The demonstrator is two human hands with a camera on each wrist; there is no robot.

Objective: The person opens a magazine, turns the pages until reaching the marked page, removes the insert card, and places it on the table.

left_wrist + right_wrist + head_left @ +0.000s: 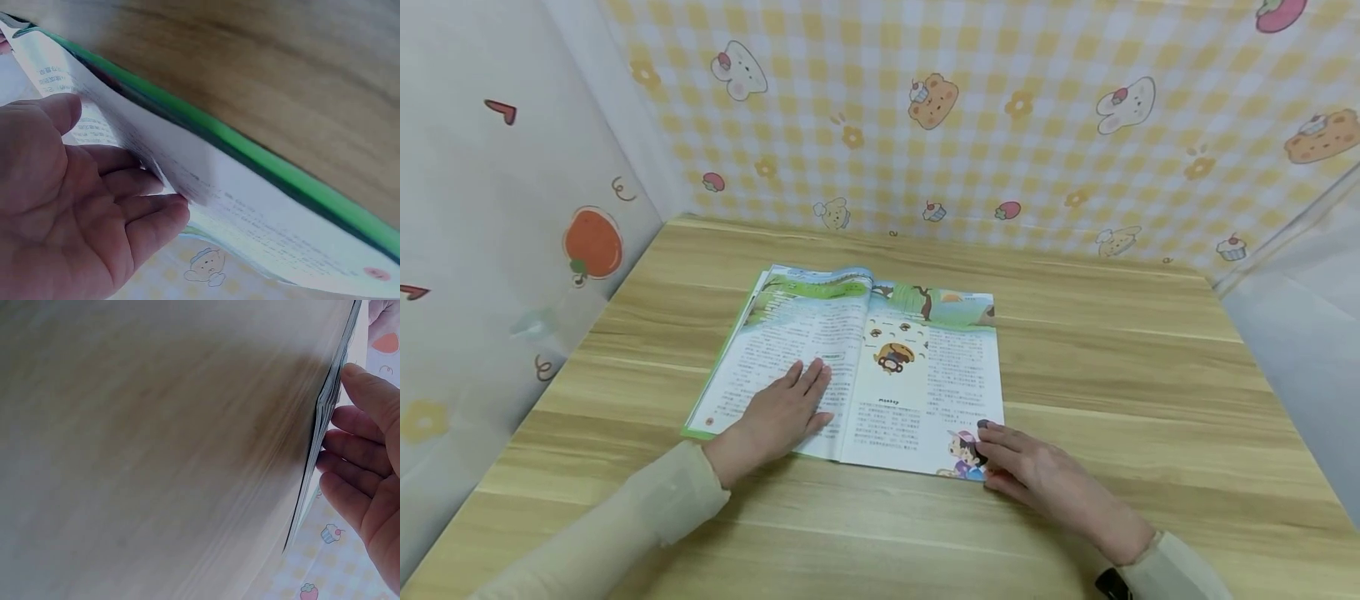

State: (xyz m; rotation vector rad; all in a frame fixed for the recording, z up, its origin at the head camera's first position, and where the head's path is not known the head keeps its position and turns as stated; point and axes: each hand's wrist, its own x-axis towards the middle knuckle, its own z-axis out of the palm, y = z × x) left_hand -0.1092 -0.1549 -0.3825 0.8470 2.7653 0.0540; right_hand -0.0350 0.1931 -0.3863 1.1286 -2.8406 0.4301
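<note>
An open magazine (887,433) with a green-edged cover lies on the wooden table. Its right page carries a cartoon monkey picture and two cartoon children at the lower corner. My left hand (782,417) rests on the lower part of the left page, fingers extended. In the left wrist view, the fingertips of that left hand (94,187) touch the printed page. At the lower right corner, my right hand (1037,475) touches the magazine's edge. The right wrist view has the right hand's thumb and loosely bent fingers (353,456) along the page edges; no pinch shows.
The wooden tabletop (1112,375) stretches around the magazine. Behind it stands a yellow checked backdrop (880,108) with cartoon animals, and a white printed sheet (490,217) rises on the left. A dark band (1112,583) shows at the right wrist.
</note>
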